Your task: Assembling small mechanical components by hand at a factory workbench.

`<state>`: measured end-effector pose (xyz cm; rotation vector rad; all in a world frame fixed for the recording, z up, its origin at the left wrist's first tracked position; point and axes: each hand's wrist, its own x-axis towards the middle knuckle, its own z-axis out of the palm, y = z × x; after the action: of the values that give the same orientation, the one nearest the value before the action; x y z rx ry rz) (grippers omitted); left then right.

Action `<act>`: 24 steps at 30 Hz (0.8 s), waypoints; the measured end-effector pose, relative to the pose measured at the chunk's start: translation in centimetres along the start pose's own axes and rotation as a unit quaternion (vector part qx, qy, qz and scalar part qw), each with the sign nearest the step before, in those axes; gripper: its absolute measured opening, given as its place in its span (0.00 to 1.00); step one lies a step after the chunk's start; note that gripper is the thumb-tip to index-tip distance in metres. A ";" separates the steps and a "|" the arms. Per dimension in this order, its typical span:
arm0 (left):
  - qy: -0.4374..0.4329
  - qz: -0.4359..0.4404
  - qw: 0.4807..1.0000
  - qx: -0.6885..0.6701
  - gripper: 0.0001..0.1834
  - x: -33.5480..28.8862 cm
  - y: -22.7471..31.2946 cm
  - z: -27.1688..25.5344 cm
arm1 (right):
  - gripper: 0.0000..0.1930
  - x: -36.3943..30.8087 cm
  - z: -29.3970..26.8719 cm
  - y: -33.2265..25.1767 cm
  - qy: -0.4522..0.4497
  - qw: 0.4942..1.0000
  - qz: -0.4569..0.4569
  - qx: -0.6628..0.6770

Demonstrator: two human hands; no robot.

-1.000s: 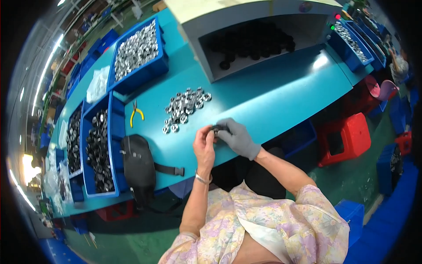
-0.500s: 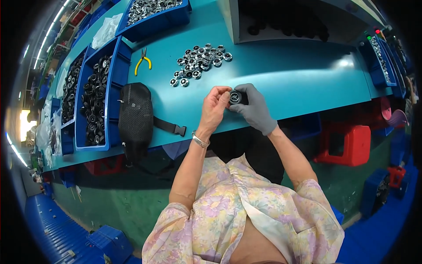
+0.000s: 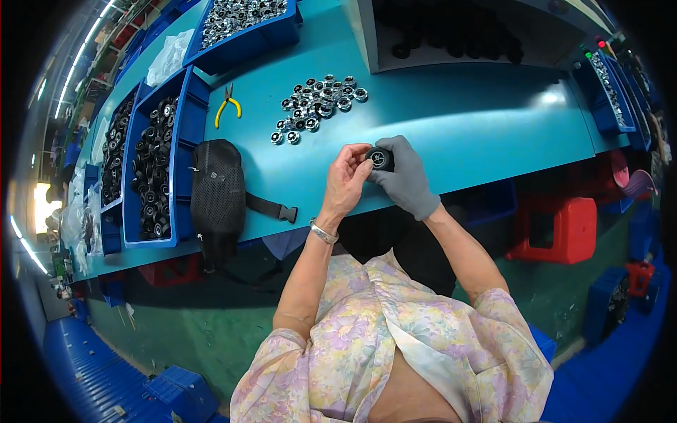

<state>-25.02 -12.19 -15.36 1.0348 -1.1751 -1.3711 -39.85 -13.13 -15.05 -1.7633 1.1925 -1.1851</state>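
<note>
Holding a small black wheel (image 3: pixel 379 159) between both hands, you sit at a teal workbench (image 3: pixel 486 144), the wheel's round hub face turned up toward you, just above the bench near its front edge. Your bare left hand (image 3: pixel 345 185) pinches the wheel's left edge, the thumb in front; a silver bracelet (image 3: pixel 324 232) circles that wrist. Your right hand (image 3: pixel 409 176), in a grey glove, curls around the wheel's other side. Beyond your hands lies a loose pile of shiny silver parts (image 3: pixel 322 102) with dark centres. To the left of the pile are pliers (image 3: pixel 228 99) with yellow handles, spread apart. Nearer you on that side rests a black bag (image 3: pixel 218 185), its buckled strap pointing toward your left wrist. Left of the bag, a blue bin (image 3: pixel 186 148) contains many black wheels. At the right, below bench height, stands a red stool (image 3: pixel 580 229).
</note>
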 end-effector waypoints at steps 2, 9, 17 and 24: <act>0.004 -0.021 1.000 0.000 0.13 0.1 0.3 0.1 | 0.22 -0.1 0.1 0.1 -0.003 1.000 -0.008 -0.015; 0.033 -0.040 0.998 0.040 0.11 0.7 -0.1 0.4 | 0.22 -0.1 0.3 0.2 0.005 0.998 -0.031 -0.054; 0.040 -0.075 0.996 -0.024 0.14 0.7 0.4 0.4 | 0.24 -0.4 0.1 0.2 0.039 0.998 -0.004 -0.040; 0.001 -0.114 0.985 -0.132 0.17 0.8 0.8 -0.6 | 0.24 0.0 -0.4 0.3 0.021 0.999 -0.035 0.002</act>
<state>-24.45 -13.01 -14.70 0.9997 -0.8616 -1.6553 -40.31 -13.30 -15.22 -1.7993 1.1590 -1.2695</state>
